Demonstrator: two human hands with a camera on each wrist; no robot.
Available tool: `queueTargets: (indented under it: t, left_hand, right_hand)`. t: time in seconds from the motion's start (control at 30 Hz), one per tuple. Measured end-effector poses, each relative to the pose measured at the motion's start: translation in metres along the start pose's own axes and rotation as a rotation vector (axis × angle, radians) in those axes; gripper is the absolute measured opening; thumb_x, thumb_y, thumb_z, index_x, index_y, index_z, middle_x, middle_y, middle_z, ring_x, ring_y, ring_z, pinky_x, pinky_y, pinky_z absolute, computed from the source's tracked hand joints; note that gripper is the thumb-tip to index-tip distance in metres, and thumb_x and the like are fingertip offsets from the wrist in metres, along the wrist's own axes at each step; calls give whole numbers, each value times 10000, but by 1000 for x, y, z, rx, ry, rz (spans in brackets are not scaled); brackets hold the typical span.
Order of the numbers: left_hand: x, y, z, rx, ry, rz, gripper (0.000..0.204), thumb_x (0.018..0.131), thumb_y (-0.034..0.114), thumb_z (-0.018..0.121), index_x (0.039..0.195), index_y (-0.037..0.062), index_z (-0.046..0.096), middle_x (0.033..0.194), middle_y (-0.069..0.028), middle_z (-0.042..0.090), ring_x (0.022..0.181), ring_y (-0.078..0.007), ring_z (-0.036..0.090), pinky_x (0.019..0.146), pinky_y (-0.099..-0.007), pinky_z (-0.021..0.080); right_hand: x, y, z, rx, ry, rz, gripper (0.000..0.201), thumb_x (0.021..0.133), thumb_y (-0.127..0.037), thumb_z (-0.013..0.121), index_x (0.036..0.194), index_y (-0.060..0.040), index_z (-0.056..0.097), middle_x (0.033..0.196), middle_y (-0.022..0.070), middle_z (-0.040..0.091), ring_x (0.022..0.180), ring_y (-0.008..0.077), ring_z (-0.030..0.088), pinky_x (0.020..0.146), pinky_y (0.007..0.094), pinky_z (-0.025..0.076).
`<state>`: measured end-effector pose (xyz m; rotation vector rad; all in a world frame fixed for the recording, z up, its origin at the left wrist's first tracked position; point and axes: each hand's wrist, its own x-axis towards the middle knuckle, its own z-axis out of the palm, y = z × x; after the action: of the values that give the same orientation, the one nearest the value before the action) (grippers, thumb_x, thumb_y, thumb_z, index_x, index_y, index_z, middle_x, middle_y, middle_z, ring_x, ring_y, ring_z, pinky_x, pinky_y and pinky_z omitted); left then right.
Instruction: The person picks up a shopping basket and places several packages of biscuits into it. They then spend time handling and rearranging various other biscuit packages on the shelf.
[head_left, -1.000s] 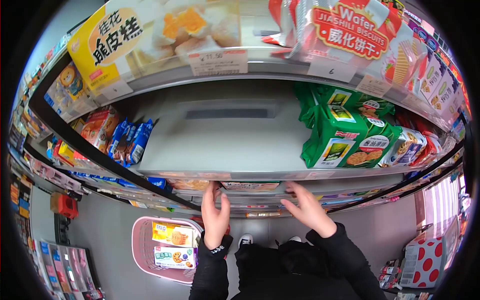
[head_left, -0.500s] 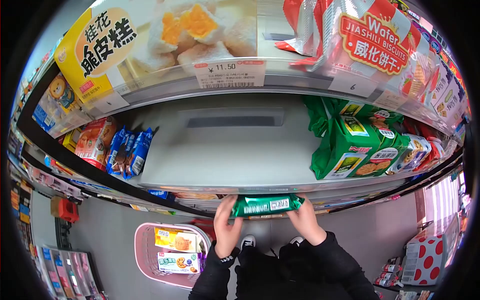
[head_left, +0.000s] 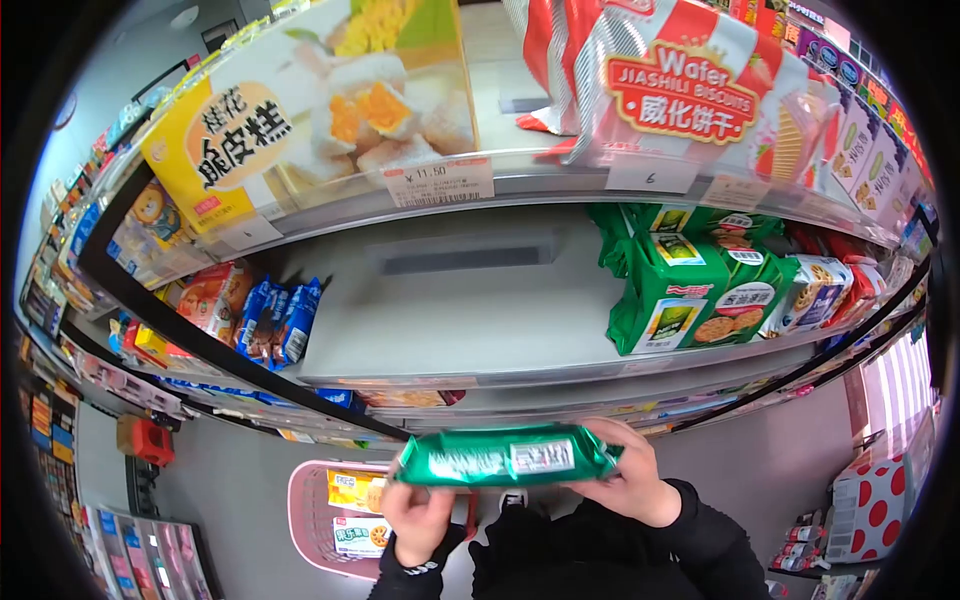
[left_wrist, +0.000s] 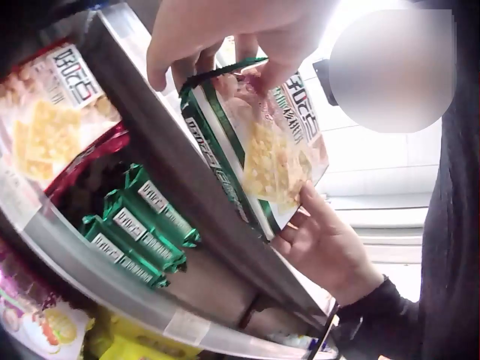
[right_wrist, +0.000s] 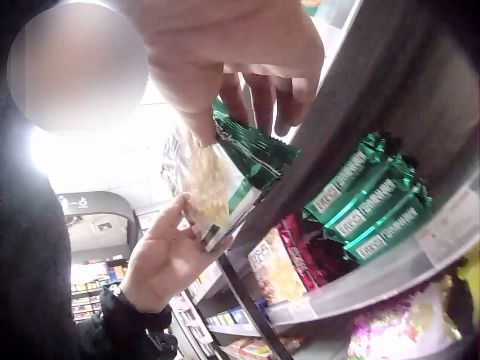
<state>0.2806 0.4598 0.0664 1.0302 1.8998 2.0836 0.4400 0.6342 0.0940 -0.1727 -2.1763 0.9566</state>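
A green biscuit packet (head_left: 505, 456) is held level at both ends in front of the shelf edge. My left hand (head_left: 418, 515) grips its left end, and my right hand (head_left: 628, 480) grips its right end. In the left wrist view the packet (left_wrist: 274, 146) shows a pale front with a biscuit picture and a green side; the left hand (left_wrist: 236, 34) pinches its upper end, the right hand (left_wrist: 330, 251) its lower end. The right wrist view has the right hand (right_wrist: 232, 60) on the green crimped end of the packet (right_wrist: 206, 180) and the left hand (right_wrist: 161, 262) at the other.
A pink basket (head_left: 305, 525) with two packs stands on the floor at lower left. Green cracker packs (head_left: 680, 300) and blue packets (head_left: 278, 322) sit on the middle shelf. Several green packets (right_wrist: 367, 199) lie on a lower shelf. A polka-dot box (head_left: 868, 512) stands at right.
The hands first reached into a lower shelf without a visible packet; now they hold the green packet, which has come out toward the body and looks larger.
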Motion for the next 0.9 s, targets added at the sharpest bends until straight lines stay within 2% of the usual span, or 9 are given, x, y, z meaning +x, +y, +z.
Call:
queueTargets:
  t: [0.07, 0.17, 0.27, 0.37, 0.5, 0.67, 0.8, 0.87, 0.9]
  left_hand:
    - [22, 10, -12, 4, -89, -44, 292, 790, 88, 615, 1030, -60, 541, 936, -94, 568, 851, -138, 528, 761, -263, 426]
    - [60, 38, -9, -32, -124, -133, 305, 870, 125, 540, 1105, -65, 497, 936, -47, 584, 808, -78, 541, 701, -197, 438]
    - [97, 42, -21, -101, -267, -240, 368, 873, 123, 529, 1164, -82, 438, 981, -103, 594, 857, -97, 562, 728, -210, 457]
    - [125, 54, -30, -152, -407, -287, 454, 860, 81, 528, 1233, -96, 340, 1007, -131, 592, 883, -119, 574, 749, -224, 463]
    - [146, 58, -34, -323, -433, -427, 460, 855, 124, 539, 1244, -34, 351, 1051, -113, 571, 919, -168, 583, 727, -338, 514]
    - [164, 51, -29, -401, -368, -420, 407, 848, 169, 553, 1185, -14, 416, 1072, -111, 543, 914, -200, 588, 686, -346, 541]
    - [175, 42, -28, -396, -305, -364, 453, 849, 180, 553, 1204, -29, 364, 1102, -128, 518, 916, -214, 586, 695, -352, 536]
    - [179, 43, -26, -385, -233, -326, 477, 850, 183, 553, 1214, -41, 340, 1096, -142, 518, 919, -219, 585, 711, -356, 532]
    - [182, 43, -25, -386, -251, -306, 488, 852, 181, 549, 1222, -45, 324, 1101, -151, 515, 924, -223, 582, 720, -357, 529]
  right_hand:
    - [14, -12, 2, -25, 45, -29, 360, 647, -119, 740, 928, 5, 552, 929, 129, 599, 814, 252, 599, 703, 315, 479]
    - [30, -13, 11, 475, 25, 318, 415, 706, -120, 732, 1025, 11, 501, 875, 52, 584, 793, 84, 549, 704, 237, 461]
    - [51, -26, 9, 918, 33, 499, 563, 740, -58, 691, 1191, -2, 360, 882, 53, 545, 833, 87, 539, 737, 216, 449]
    - [67, -29, 12, 957, 38, 469, 576, 772, -23, 643, 1232, -12, 298, 897, 69, 537, 854, 110, 545, 756, 243, 452]
    - [87, -25, 12, 1007, 121, 511, 541, 804, -65, 616, 1235, 6, 295, 952, 95, 555, 872, 133, 550, 775, 266, 445]
    - [101, -20, 18, 1166, 187, 558, 565, 809, -110, 621, 1251, -1, 285, 1056, 136, 535, 965, 164, 522, 832, 292, 424]
    - [103, -9, 27, 500, 266, 198, 605, 776, -171, 651, 1256, -25, 313, 1173, 169, 467, 1085, 243, 460, 886, 340, 392]
    - [110, -13, 20, -108, 210, -33, 562, 740, -161, 661, 1208, -10, 388, 1164, 164, 475, 1069, 300, 463, 889, 363, 381]
    - [114, -16, 21, -144, 206, -67, 509, 729, -157, 648, 1163, 8, 440, 1159, 170, 471, 1066, 344, 444, 892, 379, 372]
